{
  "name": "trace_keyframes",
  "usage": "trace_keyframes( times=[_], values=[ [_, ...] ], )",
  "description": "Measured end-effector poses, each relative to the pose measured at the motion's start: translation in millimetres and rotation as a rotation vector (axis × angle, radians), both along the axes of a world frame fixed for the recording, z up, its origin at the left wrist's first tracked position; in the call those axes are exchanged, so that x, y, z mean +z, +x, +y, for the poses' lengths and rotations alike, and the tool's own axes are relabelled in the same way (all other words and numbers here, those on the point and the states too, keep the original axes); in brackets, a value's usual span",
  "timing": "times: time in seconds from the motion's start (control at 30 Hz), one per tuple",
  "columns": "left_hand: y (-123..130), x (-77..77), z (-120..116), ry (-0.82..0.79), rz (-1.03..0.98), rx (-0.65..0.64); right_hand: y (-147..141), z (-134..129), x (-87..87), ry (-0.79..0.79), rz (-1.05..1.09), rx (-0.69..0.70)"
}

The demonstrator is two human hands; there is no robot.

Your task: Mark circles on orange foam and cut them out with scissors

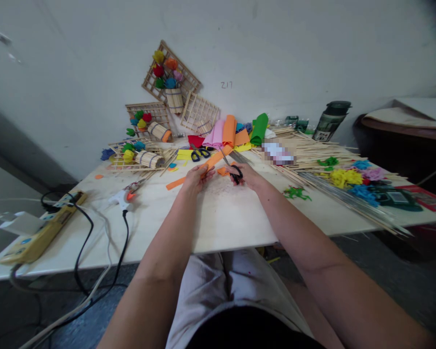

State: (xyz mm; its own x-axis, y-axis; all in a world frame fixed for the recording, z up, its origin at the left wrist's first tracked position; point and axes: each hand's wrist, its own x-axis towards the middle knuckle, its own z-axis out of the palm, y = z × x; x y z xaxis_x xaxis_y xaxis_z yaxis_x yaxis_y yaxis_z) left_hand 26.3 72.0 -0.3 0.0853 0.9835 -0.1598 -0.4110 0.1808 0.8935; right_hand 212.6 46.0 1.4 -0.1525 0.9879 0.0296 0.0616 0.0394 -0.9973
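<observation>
My left hand (197,178) is closed on a long strip of orange crepe paper (175,183), which slants up to the right across the table. In my right hand (244,178) is a pair of scissors (235,172) with dark handles, its blades pointing up and left at the strip's far part. Whether the blades touch the paper I cannot tell. A small crumpled orange piece (223,171) lies between the two hands. Just beyond them rests another pair of scissors (200,154) with yellow and black handles.
Rolls of crepe paper, one green (259,129), stand at the back beside wooden sticks (312,150). Stick lattices with paper flowers (169,72) lean on the wall. At left are a glue gun (125,198) and a power strip (45,230) with cables. A dark bottle (331,121) stands right.
</observation>
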Motion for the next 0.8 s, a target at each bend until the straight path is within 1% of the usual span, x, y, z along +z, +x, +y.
trace_keyframes(
  times=[0.3, 0.5, 0.8],
  values=[
    [1.2, 4.0, -4.4, -0.010, -0.002, -0.002, -0.2, 0.1, -0.3, 0.006, -0.008, -0.015],
    [1.2, 4.0, -4.5, -0.009, -0.001, -0.001, 0.2, -0.2, 0.0, 0.007, -0.015, -0.027],
    [1.5, 3.6, -4.4, -0.002, -0.009, -0.012, -1.2, -1.2, 4.9, -0.098, 0.029, -0.069]
  ],
)
